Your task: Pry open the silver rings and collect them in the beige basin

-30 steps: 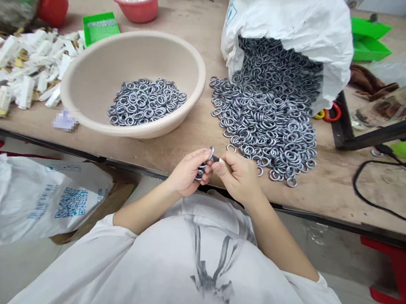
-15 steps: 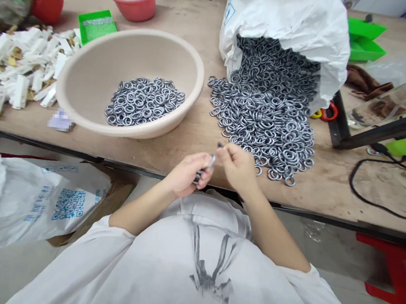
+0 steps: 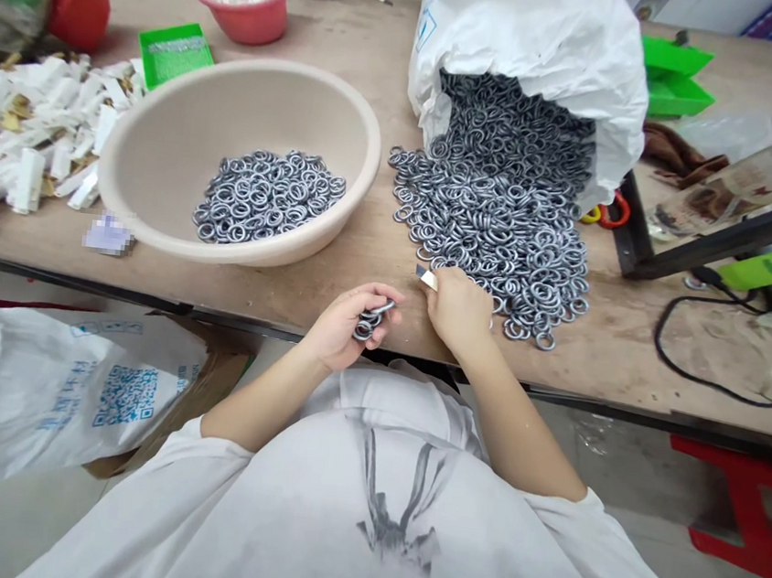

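Observation:
Several grey rings point(image 3: 367, 324) lie in my left hand point(image 3: 340, 328), its fingers curled round them, with one ring pinched near the thumb tip. My right hand point(image 3: 459, 310) is closed on a small blade tool with a pale handle point(image 3: 427, 278), its dark tip pointing left. That hand is at the near edge of a large heap of grey rings point(image 3: 496, 218), which spills from a white sack point(image 3: 534, 29). Left of the heap, a big beige basin point(image 3: 241, 94) holds more of these rings point(image 3: 272, 194).
White plastic pieces point(image 3: 36, 133) are piled at the left, near a green tray point(image 3: 174, 55). A pink bowl of white parts point(image 3: 245, 21) stands behind the basin. On the right are a black metal bar point(image 3: 730, 229) and a black cable point(image 3: 662, 346).
My hands have moved apart slightly. My left hand has opened a little, showing the rings in it, and the right hand has turned so the tool's pale handle shows. The view has shifted slightly.

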The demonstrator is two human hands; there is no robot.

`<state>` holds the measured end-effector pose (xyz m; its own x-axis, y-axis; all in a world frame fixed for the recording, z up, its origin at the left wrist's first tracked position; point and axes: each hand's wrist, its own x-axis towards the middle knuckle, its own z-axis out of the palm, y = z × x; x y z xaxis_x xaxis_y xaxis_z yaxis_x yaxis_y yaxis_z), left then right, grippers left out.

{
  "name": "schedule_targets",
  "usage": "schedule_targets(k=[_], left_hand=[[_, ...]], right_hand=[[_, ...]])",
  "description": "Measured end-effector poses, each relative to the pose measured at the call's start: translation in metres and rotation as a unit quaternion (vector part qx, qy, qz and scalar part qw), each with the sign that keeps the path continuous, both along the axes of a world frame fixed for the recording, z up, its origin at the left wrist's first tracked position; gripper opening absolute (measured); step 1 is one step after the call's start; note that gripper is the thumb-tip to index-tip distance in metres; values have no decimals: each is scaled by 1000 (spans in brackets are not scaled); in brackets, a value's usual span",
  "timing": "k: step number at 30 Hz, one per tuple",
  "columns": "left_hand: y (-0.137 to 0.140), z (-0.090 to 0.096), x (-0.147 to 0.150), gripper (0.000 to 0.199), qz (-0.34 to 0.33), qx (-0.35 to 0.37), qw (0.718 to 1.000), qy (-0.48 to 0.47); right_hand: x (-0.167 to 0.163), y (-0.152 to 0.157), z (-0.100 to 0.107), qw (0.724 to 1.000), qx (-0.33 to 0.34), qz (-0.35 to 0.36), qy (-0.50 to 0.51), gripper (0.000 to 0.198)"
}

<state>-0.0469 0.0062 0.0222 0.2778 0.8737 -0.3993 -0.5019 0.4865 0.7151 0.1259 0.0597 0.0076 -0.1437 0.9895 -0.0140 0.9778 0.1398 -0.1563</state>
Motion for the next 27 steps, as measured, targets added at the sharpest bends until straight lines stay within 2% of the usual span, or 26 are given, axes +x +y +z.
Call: schedule_targets(k=[2, 4, 5, 7, 9, 10, 12, 14, 16, 18, 21, 23, 25, 27], left_hand=[[1, -1, 1, 29, 14, -5, 1000, 2], [1, -2, 4, 34, 31, 1, 999, 14], [1, -2, 6, 37, 39, 10, 999, 25], [1, -4, 11, 43, 51, 35, 997, 51], [0, -6, 16, 49, 56, 68, 993, 78], [0, -7, 18, 50, 57, 83, 991, 89], [-1, -9, 21, 51, 60, 108, 987, 104], [-1, -9, 21, 50, 59, 114, 987, 102], [-1, -7, 19, 49, 41, 97, 992, 76], [-2, -3, 16, 48, 11, 66, 997, 35], [-3, 1, 13, 46, -18, 35, 999, -13], [-4, 3, 12, 46, -22, 33, 999, -27], [-4, 3, 12, 46, -19, 35, 999, -36], [-5, 4, 13, 46, -15, 36, 998, -42]], right_hand=[[3, 1, 1, 996, 0, 4, 90, 17], [5, -2, 4, 965, -20, 30, 258, 20], [5, -5, 6, 932, -42, 45, 358, 25], [1, -14, 9, 838, -102, 58, 533, 37], [-7, -24, 12, 757, -154, 43, 633, 47], [-11, -29, 12, 733, -169, 30, 658, 49], [-17, -35, 12, 713, -173, 17, 679, 50], [-20, -38, 11, 718, -160, 21, 677, 48], [-18, -37, 11, 736, -136, 33, 662, 46], [-12, -37, 13, 771, -102, 46, 627, 45], [-4, -40, 21, 854, -44, 100, 508, 45], [-1, -44, 27, 895, -11, 148, 421, 47], [0, -49, 32, 912, 18, 175, 371, 49], [0, -51, 34, 918, 31, 188, 349, 49]])
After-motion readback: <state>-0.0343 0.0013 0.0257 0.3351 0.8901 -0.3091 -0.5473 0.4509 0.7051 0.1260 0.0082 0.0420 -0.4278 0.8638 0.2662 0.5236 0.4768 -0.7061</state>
